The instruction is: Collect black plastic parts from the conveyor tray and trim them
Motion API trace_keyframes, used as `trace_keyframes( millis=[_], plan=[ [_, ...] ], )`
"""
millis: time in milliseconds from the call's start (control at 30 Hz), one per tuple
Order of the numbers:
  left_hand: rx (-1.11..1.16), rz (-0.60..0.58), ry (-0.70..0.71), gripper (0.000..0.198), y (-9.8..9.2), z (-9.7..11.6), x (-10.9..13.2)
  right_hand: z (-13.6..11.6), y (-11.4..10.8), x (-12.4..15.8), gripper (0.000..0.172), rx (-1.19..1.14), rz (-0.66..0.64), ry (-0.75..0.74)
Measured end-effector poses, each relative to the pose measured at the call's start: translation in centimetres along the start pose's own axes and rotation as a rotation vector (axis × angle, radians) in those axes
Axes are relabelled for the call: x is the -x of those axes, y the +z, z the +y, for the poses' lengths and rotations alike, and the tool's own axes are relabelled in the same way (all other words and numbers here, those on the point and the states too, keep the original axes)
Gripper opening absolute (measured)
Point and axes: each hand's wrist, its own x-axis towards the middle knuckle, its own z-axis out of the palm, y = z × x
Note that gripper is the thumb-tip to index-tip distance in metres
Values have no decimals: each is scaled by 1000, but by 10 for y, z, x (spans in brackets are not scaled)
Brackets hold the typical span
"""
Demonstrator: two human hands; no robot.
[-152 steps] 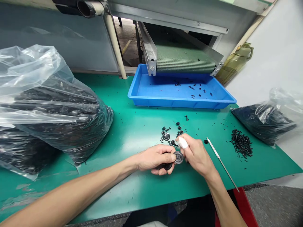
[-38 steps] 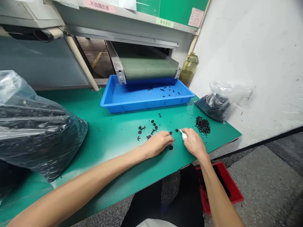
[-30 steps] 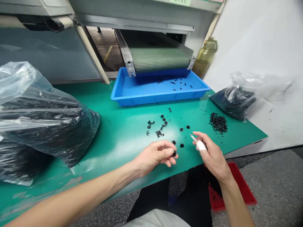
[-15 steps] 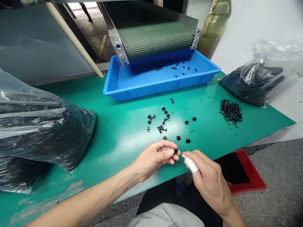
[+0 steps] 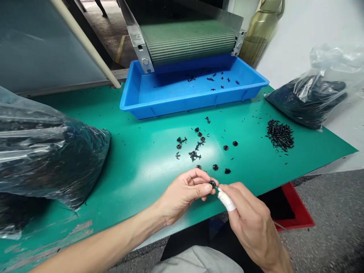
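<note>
My left hand [image 5: 184,191] pinches a small round black plastic part [image 5: 212,183] between thumb and forefinger, just above the near edge of the green mat [image 5: 136,159]. My right hand [image 5: 250,223], its forefinger wrapped in white tape, grips a thin metal pick [image 5: 217,188] whose tip touches the black part. Several more small black parts [image 5: 196,149] lie scattered on the mat just beyond both hands.
A blue tray [image 5: 170,104] with a few black pieces sits under a conveyor belt [image 5: 187,40]. Big clear bags of black parts lie at the left [image 5: 48,151] and right [image 5: 307,98]. A heap of thin black pins [image 5: 280,134] lies right; a red bin [image 5: 292,208] stands below.
Earlier both hands held a larger black disc. My right hand then picked up the metal pick, my left took a small black part, and the two have come together at the mat's edge.
</note>
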Motion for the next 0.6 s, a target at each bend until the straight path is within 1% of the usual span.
trace_keyframes(
  millis=[100,233,367,500,600],
  plan=[
    [-35,10,21,20,0,-2,1,-1,2,-2,25,25,-6,-1],
    [-66,26,30,21,2,-2,2,-3,3,-3,26,120,-16,-12],
    [-113,78,84,17,6,-1,2,-7,5,-2,26,169,-6,-31],
    [-125,151,128,17,9,-4,3,-16,13,-3,27,145,1,41],
    [-128,215,170,17,10,-7,3,-25,24,-5,28,91,54,145]
  ],
)
